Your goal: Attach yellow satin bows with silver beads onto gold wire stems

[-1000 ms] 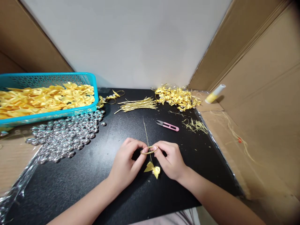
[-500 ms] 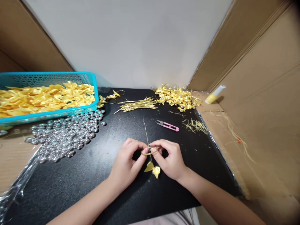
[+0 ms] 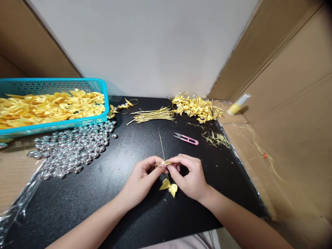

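Observation:
Between my two hands is a small ring of gold wire (image 3: 167, 162), seen nearly edge-on. My left hand (image 3: 145, 176) pinches its left side with thumb and forefinger. From the other side, my right hand (image 3: 190, 176) pinches the ring too, its fingertips close to the left ones. Just below the fingertips lies a yellow ribbon bow (image 3: 169, 187) with a shiny bead at its middle. A thin thread (image 3: 162, 145) runs from beyond the hands, passes behind the fingers and reaches the bow. The fingertips partly hide the ring.
Pink thread snips (image 3: 189, 139) lie beyond my right hand, with gold wire strips (image 3: 153, 115) farther back. A pile of finished bows (image 3: 194, 107) and thread scraps (image 3: 216, 139) are at right. At left are silver beads (image 3: 75, 148) and a turquoise basket (image 3: 105, 100) of yellow bows.
The ring has tilted flatter and moved slightly up and left between my fingers. My left hand has shifted a little. The bow and thread stay in place.

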`<action>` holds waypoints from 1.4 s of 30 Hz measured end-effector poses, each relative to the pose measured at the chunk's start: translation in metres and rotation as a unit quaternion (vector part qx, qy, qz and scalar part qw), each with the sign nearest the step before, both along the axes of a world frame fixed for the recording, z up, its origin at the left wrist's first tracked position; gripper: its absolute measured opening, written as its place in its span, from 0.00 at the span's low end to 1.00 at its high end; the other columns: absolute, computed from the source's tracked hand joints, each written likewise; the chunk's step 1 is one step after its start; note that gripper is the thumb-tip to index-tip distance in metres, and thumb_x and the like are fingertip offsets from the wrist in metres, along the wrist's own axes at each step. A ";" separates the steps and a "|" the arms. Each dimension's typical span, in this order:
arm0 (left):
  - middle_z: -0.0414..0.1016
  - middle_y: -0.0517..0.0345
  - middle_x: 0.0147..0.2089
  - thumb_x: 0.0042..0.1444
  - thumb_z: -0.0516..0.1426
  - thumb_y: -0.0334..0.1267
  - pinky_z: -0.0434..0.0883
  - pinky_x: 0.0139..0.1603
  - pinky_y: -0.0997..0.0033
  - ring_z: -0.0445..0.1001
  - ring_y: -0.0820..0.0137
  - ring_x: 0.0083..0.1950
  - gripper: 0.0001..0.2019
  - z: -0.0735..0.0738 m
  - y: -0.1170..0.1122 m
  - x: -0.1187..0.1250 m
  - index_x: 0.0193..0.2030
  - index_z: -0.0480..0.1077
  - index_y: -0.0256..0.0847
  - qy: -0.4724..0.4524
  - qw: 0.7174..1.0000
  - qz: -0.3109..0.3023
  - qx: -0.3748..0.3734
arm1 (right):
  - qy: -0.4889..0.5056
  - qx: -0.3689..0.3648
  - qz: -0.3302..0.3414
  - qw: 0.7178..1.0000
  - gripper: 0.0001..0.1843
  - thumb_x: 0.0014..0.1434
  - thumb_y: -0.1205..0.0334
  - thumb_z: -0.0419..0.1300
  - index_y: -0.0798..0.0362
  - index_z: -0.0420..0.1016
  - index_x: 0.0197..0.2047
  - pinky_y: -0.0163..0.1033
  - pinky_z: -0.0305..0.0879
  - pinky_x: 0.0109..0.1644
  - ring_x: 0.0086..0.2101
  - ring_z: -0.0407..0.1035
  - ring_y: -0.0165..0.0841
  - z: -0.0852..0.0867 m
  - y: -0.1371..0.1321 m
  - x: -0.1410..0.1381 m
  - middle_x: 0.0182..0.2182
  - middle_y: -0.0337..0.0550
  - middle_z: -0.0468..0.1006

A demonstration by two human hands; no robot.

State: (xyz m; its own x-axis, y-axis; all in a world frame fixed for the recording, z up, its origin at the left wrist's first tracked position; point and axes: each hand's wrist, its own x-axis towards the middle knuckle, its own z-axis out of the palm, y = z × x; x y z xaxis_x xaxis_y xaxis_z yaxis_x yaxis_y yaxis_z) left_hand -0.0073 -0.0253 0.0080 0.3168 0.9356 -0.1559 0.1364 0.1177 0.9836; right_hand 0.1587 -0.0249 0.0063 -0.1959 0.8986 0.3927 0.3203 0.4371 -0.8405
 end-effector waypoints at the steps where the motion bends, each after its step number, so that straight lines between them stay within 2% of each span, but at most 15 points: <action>1: 0.74 0.58 0.30 0.59 0.56 0.43 0.66 0.39 0.71 0.70 0.69 0.35 0.12 0.000 0.001 0.001 0.30 0.72 0.38 -0.031 0.999 -0.007 -0.028 | 0.000 0.003 0.001 1.000 0.06 0.55 0.70 0.58 0.54 0.76 0.32 0.33 0.64 0.28 0.22 0.66 0.28 0.001 0.000 0.000 0.21 0.38 0.73; 9: 0.67 0.62 0.25 0.56 0.60 0.43 0.58 0.31 0.76 0.59 0.75 0.28 0.14 -0.004 0.002 0.000 0.25 0.69 0.36 -0.162 0.972 -0.011 -0.169 | -0.010 0.007 -0.002 1.000 0.07 0.58 0.69 0.57 0.55 0.75 0.30 0.34 0.64 0.29 0.23 0.66 0.28 0.001 -0.002 0.002 0.21 0.39 0.73; 13: 0.64 0.62 0.24 0.51 0.64 0.42 0.57 0.30 0.75 0.58 0.76 0.27 0.13 -0.003 0.002 0.001 0.25 0.68 0.36 -0.255 0.924 -0.014 -0.284 | -0.020 0.013 -0.011 1.000 0.08 0.60 0.68 0.55 0.54 0.74 0.31 0.34 0.65 0.31 0.25 0.69 0.29 0.003 0.000 0.004 0.24 0.40 0.76; 16: 0.62 0.62 0.24 0.49 0.66 0.40 0.58 0.30 0.75 0.59 0.76 0.27 0.13 -0.001 0.003 0.001 0.26 0.68 0.36 -0.314 0.886 -0.013 -0.342 | -0.081 0.044 -0.075 0.993 0.07 0.61 0.67 0.55 0.53 0.75 0.35 0.39 0.67 0.38 0.31 0.70 0.33 -0.001 0.015 0.015 0.29 0.42 0.78; 18: 0.61 0.62 0.24 0.48 0.66 0.39 0.59 0.29 0.75 0.59 0.76 0.27 0.13 0.000 0.002 0.000 0.26 0.67 0.36 -0.335 0.869 -0.019 -0.363 | -0.172 0.068 -0.143 0.972 0.08 0.60 0.63 0.59 0.52 0.76 0.43 0.46 0.65 0.48 0.41 0.69 0.40 -0.008 0.031 0.027 0.36 0.46 0.78; 21: 0.60 0.63 0.24 0.47 0.66 0.38 0.60 0.30 0.76 0.59 0.77 0.27 0.13 0.003 0.002 -0.001 0.26 0.67 0.36 -0.358 0.851 -0.037 -0.382 | -0.286 0.033 -0.227 0.930 0.18 0.55 0.54 0.65 0.51 0.77 0.48 0.55 0.61 0.52 0.48 0.63 0.49 -0.023 0.052 0.044 0.48 0.51 0.74; 24: 0.57 0.64 0.24 0.47 0.65 0.37 0.61 0.31 0.76 0.59 0.77 0.27 0.12 0.004 0.001 -0.002 0.26 0.66 0.36 -0.371 0.842 -0.051 -0.389 | -0.328 -0.001 -0.238 0.914 0.19 0.55 0.51 0.65 0.50 0.77 0.47 0.57 0.60 0.50 0.50 0.61 0.51 -0.035 0.062 0.052 0.51 0.52 0.71; 29: 0.54 0.64 0.23 0.49 0.63 0.37 0.62 0.32 0.76 0.58 0.76 0.28 0.12 0.005 0.001 -0.003 0.25 0.63 0.37 -0.385 0.829 -0.072 -0.400 | -0.317 -0.003 -0.228 0.920 0.10 0.59 0.53 0.61 0.49 0.78 0.39 0.54 0.59 0.48 0.49 0.61 0.47 -0.040 0.066 0.053 0.49 0.50 0.72; 31: 0.54 0.64 0.23 0.48 0.62 0.37 0.62 0.33 0.76 0.58 0.75 0.28 0.12 0.005 0.000 -0.003 0.25 0.62 0.37 -0.397 0.819 -0.081 -0.407 | -0.300 -0.003 -0.223 0.928 0.09 0.60 0.55 0.60 0.50 0.77 0.37 0.55 0.59 0.50 0.49 0.61 0.48 -0.038 0.066 0.053 0.48 0.50 0.72; 33: 0.54 0.64 0.23 0.48 0.62 0.37 0.63 0.33 0.76 0.58 0.75 0.28 0.12 0.005 0.000 -0.002 0.25 0.62 0.37 -0.409 0.811 -0.089 -0.409 | -0.246 -0.003 -0.199 0.949 0.08 0.61 0.56 0.60 0.51 0.75 0.37 0.55 0.59 0.52 0.49 0.62 0.47 -0.033 0.064 0.051 0.46 0.51 0.74; 36: 0.54 0.64 0.23 0.48 0.62 0.37 0.63 0.33 0.76 0.58 0.76 0.27 0.12 0.004 0.000 -0.002 0.24 0.61 0.37 -0.421 0.807 -0.090 -0.404 | -0.082 -0.044 -0.090 0.992 0.09 0.64 0.56 0.55 0.52 0.70 0.41 0.47 0.66 0.48 0.44 0.69 0.40 -0.018 0.054 0.046 0.41 0.48 0.76; 38: 0.54 0.64 0.23 0.48 0.61 0.37 0.63 0.33 0.75 0.57 0.75 0.27 0.12 0.004 0.001 -0.001 0.24 0.61 0.38 -0.421 0.812 -0.079 -0.397 | -0.007 -0.084 -0.012 0.996 0.10 0.65 0.54 0.54 0.50 0.67 0.45 0.40 0.69 0.43 0.41 0.72 0.35 -0.006 0.042 0.043 0.40 0.45 0.76; 40: 0.54 0.64 0.23 0.48 0.61 0.38 0.63 0.33 0.75 0.57 0.75 0.27 0.12 0.004 0.001 -0.001 0.24 0.61 0.38 -0.418 0.817 -0.069 -0.391 | -0.006 -0.093 0.061 0.994 0.11 0.66 0.53 0.52 0.50 0.67 0.44 0.36 0.68 0.39 0.37 0.72 0.32 0.006 0.030 0.041 0.38 0.44 0.76; 42: 0.53 0.65 0.23 0.48 0.61 0.38 0.62 0.33 0.75 0.57 0.75 0.27 0.12 0.004 0.001 0.000 0.25 0.61 0.39 -0.412 0.820 -0.067 -0.391 | -0.031 -0.071 0.113 0.991 0.11 0.65 0.53 0.54 0.51 0.68 0.42 0.34 0.67 0.34 0.33 0.71 0.31 0.014 0.023 0.041 0.35 0.43 0.75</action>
State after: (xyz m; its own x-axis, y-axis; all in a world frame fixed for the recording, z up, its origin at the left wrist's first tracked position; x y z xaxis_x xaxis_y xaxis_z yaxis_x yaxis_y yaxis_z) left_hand -0.0077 -0.0245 0.0116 0.7074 0.6002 -0.3733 -0.4742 0.7946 0.3791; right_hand 0.1999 -0.0018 0.0202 -0.4173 0.8747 0.2464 0.2806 0.3819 -0.8806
